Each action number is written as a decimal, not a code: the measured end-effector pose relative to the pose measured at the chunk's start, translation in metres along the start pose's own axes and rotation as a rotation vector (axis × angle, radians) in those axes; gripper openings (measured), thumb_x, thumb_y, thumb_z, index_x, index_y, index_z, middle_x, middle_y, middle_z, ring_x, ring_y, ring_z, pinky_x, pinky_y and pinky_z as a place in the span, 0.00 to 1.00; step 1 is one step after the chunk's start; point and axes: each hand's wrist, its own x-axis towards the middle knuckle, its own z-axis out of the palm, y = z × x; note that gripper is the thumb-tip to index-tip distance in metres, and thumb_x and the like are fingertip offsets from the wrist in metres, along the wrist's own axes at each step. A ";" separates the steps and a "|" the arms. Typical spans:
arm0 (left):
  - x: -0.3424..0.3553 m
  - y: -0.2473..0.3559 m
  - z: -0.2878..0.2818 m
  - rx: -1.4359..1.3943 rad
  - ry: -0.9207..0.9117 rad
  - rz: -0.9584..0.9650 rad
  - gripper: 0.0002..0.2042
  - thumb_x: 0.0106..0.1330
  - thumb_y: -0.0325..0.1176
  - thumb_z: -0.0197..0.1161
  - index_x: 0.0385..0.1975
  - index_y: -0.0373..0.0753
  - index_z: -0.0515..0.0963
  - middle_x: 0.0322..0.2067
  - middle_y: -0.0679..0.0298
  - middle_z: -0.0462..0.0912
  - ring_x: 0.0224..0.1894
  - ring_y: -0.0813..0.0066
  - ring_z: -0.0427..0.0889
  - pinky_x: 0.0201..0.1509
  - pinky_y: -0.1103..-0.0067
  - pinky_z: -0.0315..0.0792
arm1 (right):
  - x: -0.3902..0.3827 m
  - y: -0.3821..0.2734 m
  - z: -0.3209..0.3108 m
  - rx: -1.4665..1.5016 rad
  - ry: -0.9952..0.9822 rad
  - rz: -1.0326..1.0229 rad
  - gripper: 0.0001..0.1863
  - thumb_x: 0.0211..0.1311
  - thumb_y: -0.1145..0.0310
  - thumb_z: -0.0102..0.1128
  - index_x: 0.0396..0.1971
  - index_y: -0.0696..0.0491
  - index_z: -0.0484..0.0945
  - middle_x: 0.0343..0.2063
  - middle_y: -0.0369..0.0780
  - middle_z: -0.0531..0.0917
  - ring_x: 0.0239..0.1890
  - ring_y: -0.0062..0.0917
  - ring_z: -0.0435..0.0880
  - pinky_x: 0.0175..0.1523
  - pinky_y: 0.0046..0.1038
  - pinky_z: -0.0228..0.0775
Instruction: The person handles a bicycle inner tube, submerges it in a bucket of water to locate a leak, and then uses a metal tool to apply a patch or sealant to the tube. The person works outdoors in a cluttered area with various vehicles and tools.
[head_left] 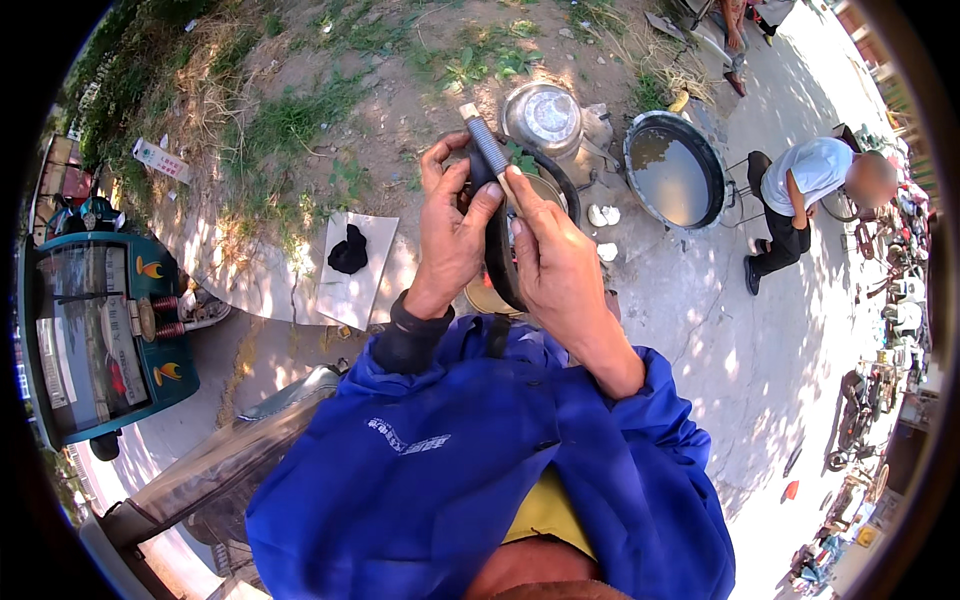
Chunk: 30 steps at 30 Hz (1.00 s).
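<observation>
My left hand [450,225] is closed on a black rubber inner tube [500,255], pinching it between thumb and fingers. The tube hangs in a loop between my two hands. A short rod with a grey ribbed middle and pale, wood-like ends [485,144] lies along the tube's upper part. My right hand [562,262] grips the rod's lower end, with the index finger stretched along it. Where rod and tube touch is partly covered by my fingers. Below the hands, a yellowish round container [487,297] is partly hidden.
Ahead stands a metal pot [545,118], beside a black-rimmed basin of murky water [718,165]. Small white lumps [603,215] lie near it. At left are a board [368,285] with black cloth [348,250] and a teal vehicle [165,335]. A person [815,170] sits at right.
</observation>
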 end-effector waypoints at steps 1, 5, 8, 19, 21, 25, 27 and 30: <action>0.000 0.002 -0.002 -0.028 -0.011 -0.008 0.16 0.71 0.29 0.63 0.55 0.29 0.78 0.66 0.61 0.60 0.62 0.75 0.70 0.63 0.77 0.69 | 0.005 0.002 0.001 0.086 0.033 0.010 0.31 0.69 0.75 0.57 0.72 0.51 0.65 0.36 0.47 0.80 0.32 0.42 0.83 0.38 0.40 0.77; -0.002 0.010 -0.006 -0.023 -0.009 0.024 0.16 0.71 0.30 0.65 0.54 0.29 0.78 0.63 0.62 0.58 0.55 0.76 0.75 0.56 0.78 0.75 | 0.007 0.006 0.000 0.494 0.194 0.258 0.24 0.73 0.71 0.59 0.66 0.63 0.69 0.45 0.44 0.86 0.44 0.21 0.84 0.50 0.27 0.76; -0.003 0.002 -0.010 -0.028 0.033 0.037 0.16 0.71 0.31 0.65 0.54 0.28 0.77 0.60 0.63 0.56 0.50 0.79 0.76 0.52 0.79 0.76 | 0.003 0.011 -0.004 0.700 0.174 0.353 0.23 0.72 0.72 0.61 0.63 0.65 0.71 0.46 0.42 0.86 0.46 0.20 0.83 0.52 0.25 0.76; -0.015 -0.017 -0.025 -0.249 0.159 -0.167 0.16 0.71 0.30 0.66 0.55 0.31 0.78 0.44 0.68 0.81 0.46 0.82 0.76 0.53 0.82 0.69 | -0.102 0.047 0.002 0.770 0.174 0.735 0.22 0.74 0.68 0.62 0.61 0.62 0.72 0.30 0.27 0.76 0.26 0.07 0.66 0.29 0.14 0.55; -0.013 -0.022 -0.030 -0.219 0.143 -0.165 0.16 0.71 0.30 0.65 0.56 0.31 0.77 0.45 0.67 0.81 0.47 0.81 0.77 0.54 0.82 0.69 | -0.128 0.054 0.007 0.773 0.195 0.794 0.22 0.74 0.66 0.62 0.61 0.61 0.72 0.27 0.25 0.72 0.24 0.07 0.63 0.28 0.14 0.52; -0.018 -0.034 -0.039 -0.185 0.162 -0.205 0.16 0.72 0.30 0.63 0.55 0.29 0.77 0.45 0.64 0.81 0.47 0.80 0.77 0.54 0.82 0.69 | -0.157 0.054 0.010 0.764 0.209 0.885 0.22 0.74 0.64 0.62 0.61 0.59 0.73 0.26 0.25 0.72 0.25 0.08 0.63 0.29 0.15 0.55; -0.022 -0.033 -0.037 -0.211 0.215 -0.200 0.13 0.72 0.29 0.62 0.52 0.29 0.77 0.44 0.64 0.81 0.45 0.81 0.77 0.52 0.81 0.70 | -0.158 0.054 0.011 0.764 0.251 0.869 0.21 0.74 0.66 0.61 0.61 0.58 0.74 0.25 0.24 0.71 0.23 0.07 0.61 0.27 0.15 0.50; -0.028 -0.034 -0.034 -0.197 0.265 -0.228 0.11 0.72 0.29 0.62 0.49 0.30 0.78 0.40 0.68 0.80 0.42 0.83 0.76 0.48 0.83 0.69 | -0.163 0.059 0.005 0.584 0.285 0.757 0.22 0.74 0.66 0.62 0.62 0.58 0.74 0.27 0.25 0.71 0.26 0.08 0.62 0.30 0.15 0.53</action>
